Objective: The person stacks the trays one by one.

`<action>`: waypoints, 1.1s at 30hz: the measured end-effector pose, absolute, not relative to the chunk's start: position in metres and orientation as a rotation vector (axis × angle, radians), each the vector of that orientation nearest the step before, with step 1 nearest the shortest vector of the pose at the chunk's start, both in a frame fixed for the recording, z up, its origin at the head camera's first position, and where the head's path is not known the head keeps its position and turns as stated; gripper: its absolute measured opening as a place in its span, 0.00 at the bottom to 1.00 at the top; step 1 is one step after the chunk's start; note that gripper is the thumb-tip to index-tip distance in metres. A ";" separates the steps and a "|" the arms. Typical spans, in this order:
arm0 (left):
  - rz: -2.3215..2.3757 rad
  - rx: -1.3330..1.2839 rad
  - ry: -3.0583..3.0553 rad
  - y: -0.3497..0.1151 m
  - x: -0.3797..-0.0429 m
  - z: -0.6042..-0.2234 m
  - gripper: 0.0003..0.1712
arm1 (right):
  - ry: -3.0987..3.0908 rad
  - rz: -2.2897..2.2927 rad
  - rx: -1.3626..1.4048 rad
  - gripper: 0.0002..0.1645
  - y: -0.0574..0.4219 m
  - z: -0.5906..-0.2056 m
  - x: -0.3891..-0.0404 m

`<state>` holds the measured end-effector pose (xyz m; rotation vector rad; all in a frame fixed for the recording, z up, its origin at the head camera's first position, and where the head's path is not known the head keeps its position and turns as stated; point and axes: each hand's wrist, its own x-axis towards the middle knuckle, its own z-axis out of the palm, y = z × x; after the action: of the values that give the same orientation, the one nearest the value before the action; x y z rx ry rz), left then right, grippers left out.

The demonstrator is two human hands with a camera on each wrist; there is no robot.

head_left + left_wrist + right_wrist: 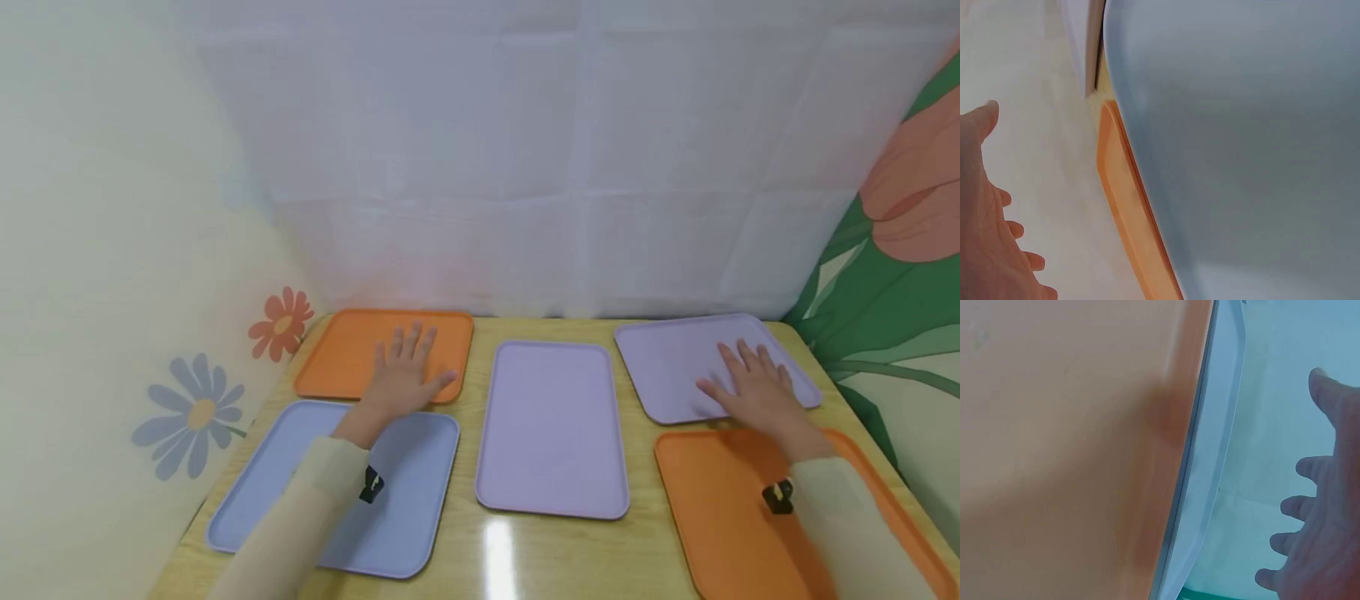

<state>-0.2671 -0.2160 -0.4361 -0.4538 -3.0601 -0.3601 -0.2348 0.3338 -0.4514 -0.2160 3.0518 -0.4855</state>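
Note:
My left hand point(401, 379) is spread, palm down, over the near right part of the back left orange tray point(337, 358). Its forearm crosses the blue tray point(408, 500) in front. With fingers splayed, my right hand point(757, 392) hovers over the near edge of the back right lilac tray point(667, 358). The right sleeve passes over the front right orange tray point(720, 500). Between the arms lies a second lilac tray point(551, 425). Both wrist views show the hands, left point(991, 231) and right point(1322, 519), with fingers extended and nothing held.
The trays lie on a wooden table point(480, 550). A white cloth point(450, 167) hangs behind its back edge. On the left stands a pale wall with printed flowers point(201, 414); at the right is a large printed tulip and leaves point(885, 292).

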 end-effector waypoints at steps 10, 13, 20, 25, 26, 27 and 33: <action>-0.464 -0.526 -3.011 -0.186 -0.254 -0.436 0.50 | 3.069 -0.510 -0.198 0.56 0.355 -0.455 -0.222; -0.481 -0.538 -3.004 -0.178 -0.253 -0.438 0.50 | 3.093 -0.510 -0.209 0.55 0.361 -0.460 -0.219; -0.626 -0.505 -3.033 -0.162 -0.249 -0.445 0.50 | 3.111 -0.525 -0.195 0.55 0.379 -0.468 -0.210; -0.794 -0.423 -3.071 -0.151 -0.247 -0.447 0.49 | 3.067 -0.563 -0.151 0.55 0.392 -0.468 -0.203; -0.811 -0.412 -3.078 -0.148 -0.246 -0.447 0.49 | 3.054 -0.560 -0.139 0.55 0.395 -0.468 -0.202; -0.824 -0.401 -3.085 -0.146 -0.246 -0.448 0.48 | 3.043 -0.562 -0.128 0.55 0.398 -0.468 -0.200; -0.807 -0.388 -3.139 -0.134 -0.244 -0.449 0.48 | 2.983 -0.618 -0.100 0.56 0.413 -0.465 -0.190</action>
<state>-0.2442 -0.1345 -0.4492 -0.3878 -3.1385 -0.8074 -0.1903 0.4135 -0.4649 -0.0999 2.9827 -0.6182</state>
